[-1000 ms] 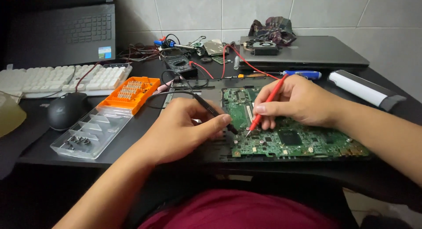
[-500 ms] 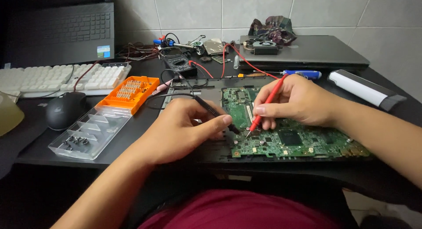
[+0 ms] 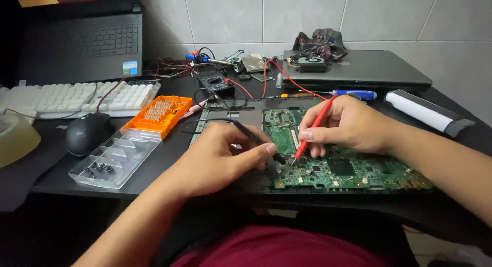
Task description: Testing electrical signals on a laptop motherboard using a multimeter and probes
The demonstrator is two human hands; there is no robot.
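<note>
Dark surface [image 3: 154,175] under grey tiles carries your green circuit board [image 3: 353,169], lying flat before you. Your left hand [image 3: 220,157] has its grip clamped on the black probe [image 3: 256,140]; your right hand [image 3: 348,126] pinches the red probe [image 3: 312,128]. Both tips touch the board, close together.

Both hands are crowding the left part of the green board [image 3: 353,169], while its right part is lying open. To the left, the orange bit case [image 3: 159,115], clear tray [image 3: 115,157] and mouse [image 3: 87,132] are blocking passage. Behind, a meter [image 3: 215,84] and tangled wires [image 3: 246,87] are cluttering the desk.
</note>
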